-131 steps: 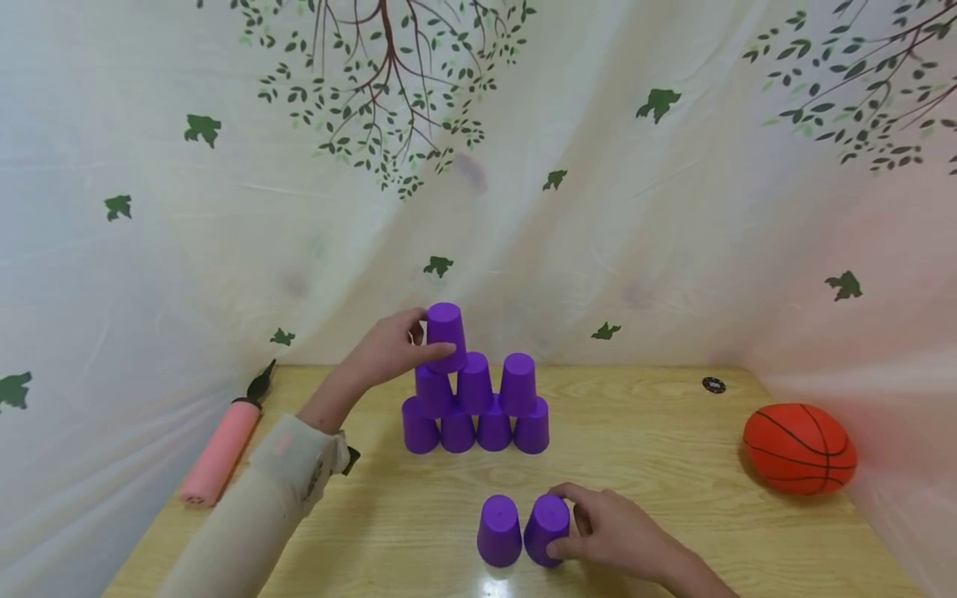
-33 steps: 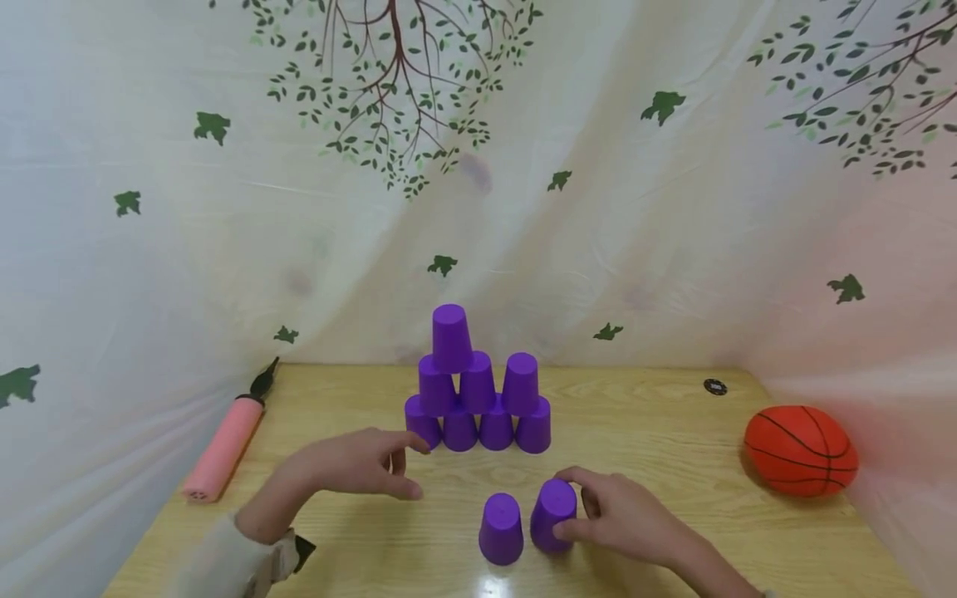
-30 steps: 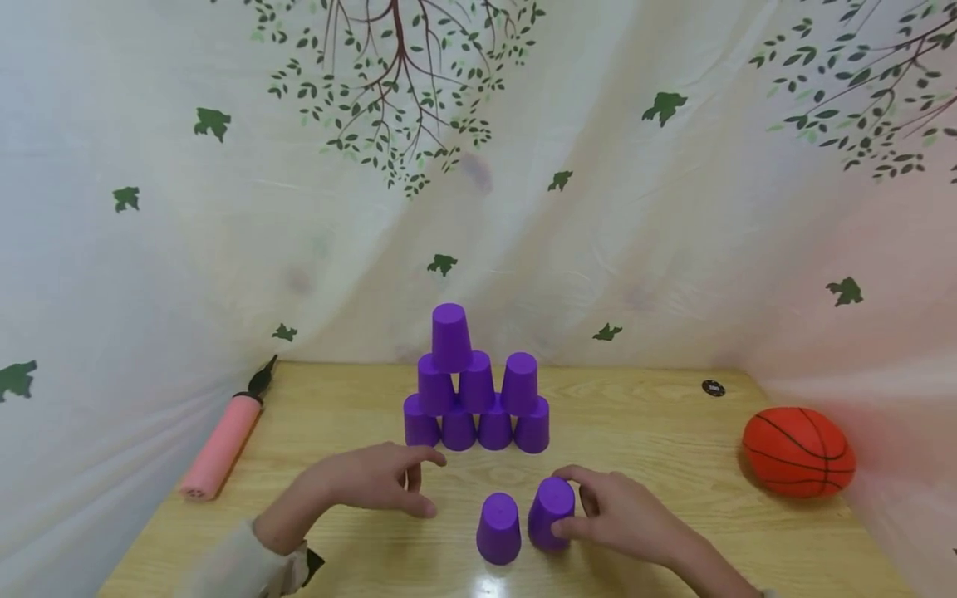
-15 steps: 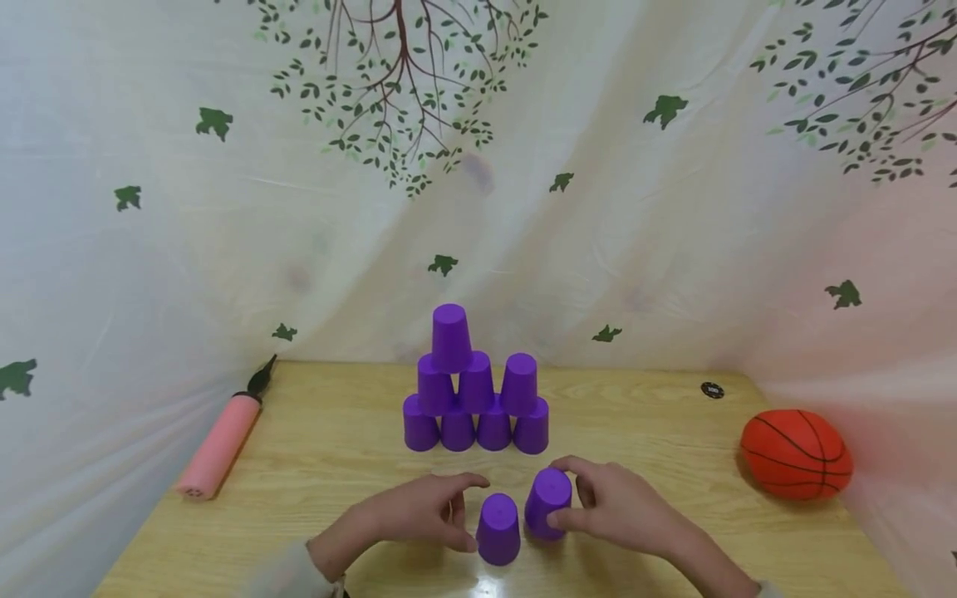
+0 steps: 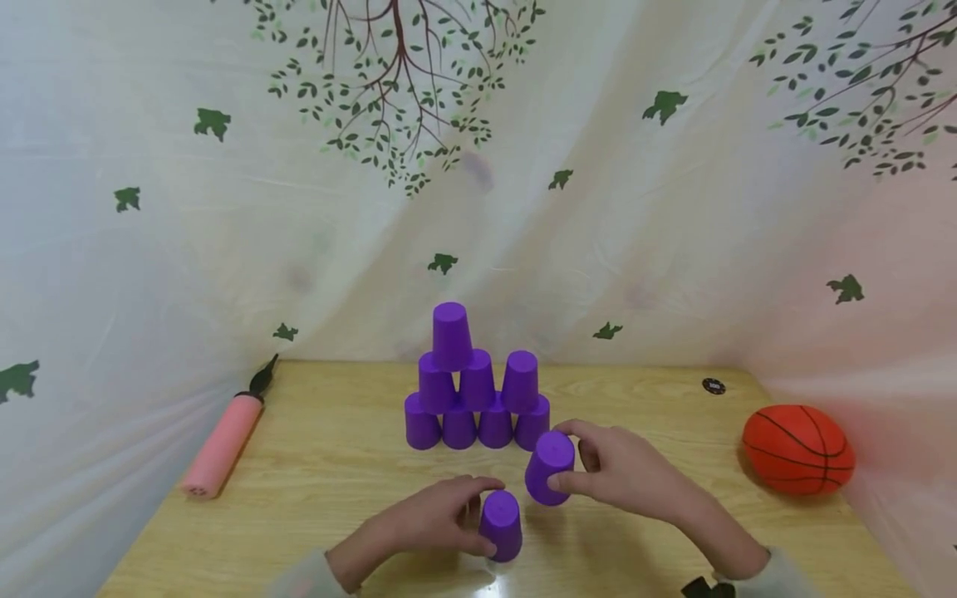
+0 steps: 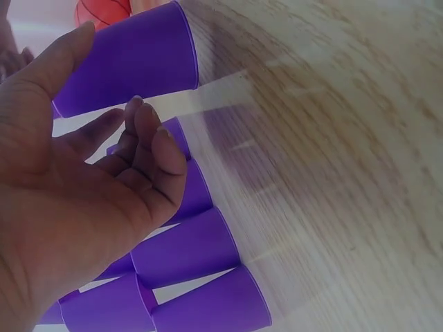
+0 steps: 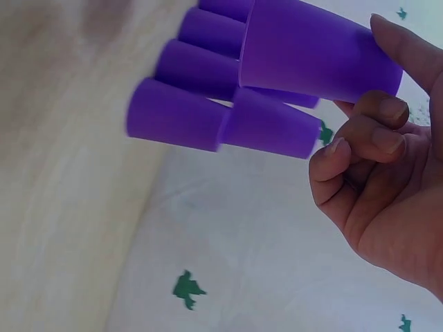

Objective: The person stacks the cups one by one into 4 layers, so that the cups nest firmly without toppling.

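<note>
My right hand [image 5: 635,475] pinches an upside-down purple cup [image 5: 547,477] between thumb and fingers, held above the table with its shadow beneath. At the front, my left hand [image 5: 437,522] has thumb and forefinger around a second upside-down purple cup [image 5: 503,526] on the table; in the left wrist view, the thumb lies against this cup [image 6: 138,62] and the other fingers curl beside it. Behind both hands stands a pyramid of purple cups: a bottom row [image 5: 458,428] of several, three [image 5: 520,382] above, and one top cup [image 5: 452,336] over the left pair.
A pink hand pump [image 5: 224,447] with a black nozzle lies at the left. On the right are a red toy basketball [image 5: 798,450] and, farther back, a black chip [image 5: 714,386]. A pale curtain [image 5: 359,274] with leaf prints hangs behind the wooden table [image 5: 635,399].
The left hand set its cup on top of the pyramid, let go, came back and took the front cup. The right hand has lifted its cup and moved it toward the pyramid.
</note>
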`<state>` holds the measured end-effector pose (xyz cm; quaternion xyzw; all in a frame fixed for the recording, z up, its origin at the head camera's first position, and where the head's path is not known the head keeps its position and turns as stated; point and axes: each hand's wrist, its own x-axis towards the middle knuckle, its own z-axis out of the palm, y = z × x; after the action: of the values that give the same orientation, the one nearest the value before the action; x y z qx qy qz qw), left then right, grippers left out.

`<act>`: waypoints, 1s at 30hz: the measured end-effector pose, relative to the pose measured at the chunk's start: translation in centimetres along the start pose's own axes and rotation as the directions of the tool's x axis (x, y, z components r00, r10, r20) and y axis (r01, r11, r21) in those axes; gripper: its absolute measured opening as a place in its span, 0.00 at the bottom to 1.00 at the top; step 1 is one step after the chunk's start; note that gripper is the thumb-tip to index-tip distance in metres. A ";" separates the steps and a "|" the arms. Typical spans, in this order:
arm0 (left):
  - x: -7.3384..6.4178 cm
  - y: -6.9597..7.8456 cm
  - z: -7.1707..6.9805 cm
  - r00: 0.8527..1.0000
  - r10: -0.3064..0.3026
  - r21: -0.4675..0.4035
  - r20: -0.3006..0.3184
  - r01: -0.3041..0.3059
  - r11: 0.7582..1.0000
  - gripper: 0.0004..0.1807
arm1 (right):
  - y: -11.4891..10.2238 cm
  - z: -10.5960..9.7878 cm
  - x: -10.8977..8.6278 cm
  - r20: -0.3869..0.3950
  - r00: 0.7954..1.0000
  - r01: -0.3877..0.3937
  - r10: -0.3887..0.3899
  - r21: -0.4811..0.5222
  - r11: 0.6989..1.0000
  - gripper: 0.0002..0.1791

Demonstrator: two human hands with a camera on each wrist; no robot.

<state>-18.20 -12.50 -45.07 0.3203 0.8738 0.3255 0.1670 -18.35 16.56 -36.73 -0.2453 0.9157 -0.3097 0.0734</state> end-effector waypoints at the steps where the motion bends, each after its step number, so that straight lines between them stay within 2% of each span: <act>1: 0.0 0.0 0.1 1.000 -0.005 0.001 -0.003 0.005 1.000 0.41 | -0.2 -0.2 0.1 -0.003 1.000 0.007 -0.007 0.004 1.000 0.25; 8: -0.1 -0.1 0.3 1.000 -0.010 0.013 -0.021 0.010 1.000 0.37 | -1.6 -1.9 1.2 -0.005 0.999 0.034 -0.034 0.020 0.999 0.22; 13: 0.2 -0.1 0.4 0.999 0.005 0.033 -0.033 -0.004 0.999 0.36 | -2.6 -3.3 2.1 -0.023 0.999 0.031 -0.031 0.023 0.999 0.24; 20: 0.0 0.0 0.6 0.999 -0.007 0.029 -0.034 0.008 1.000 0.34 | -3.8 -4.4 3.6 -0.018 0.999 0.048 -0.047 0.028 0.998 0.26; 26: 0.0 0.2 0.6 0.999 -0.012 0.033 -0.047 0.013 0.999 0.33 | -4.5 -5.4 5.1 -0.014 0.997 0.071 -0.070 0.037 0.997 0.25; 30: 0.0 0.3 0.5 0.998 -0.006 0.042 -0.056 0.008 0.999 0.32 | -4.7 -6.0 6.0 -0.013 0.998 0.055 -0.054 0.037 0.998 0.28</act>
<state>-17.81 -12.13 -45.27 0.3116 0.8859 0.3152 0.1367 -23.40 13.56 -29.06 -0.2668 0.9032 -0.3302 0.0639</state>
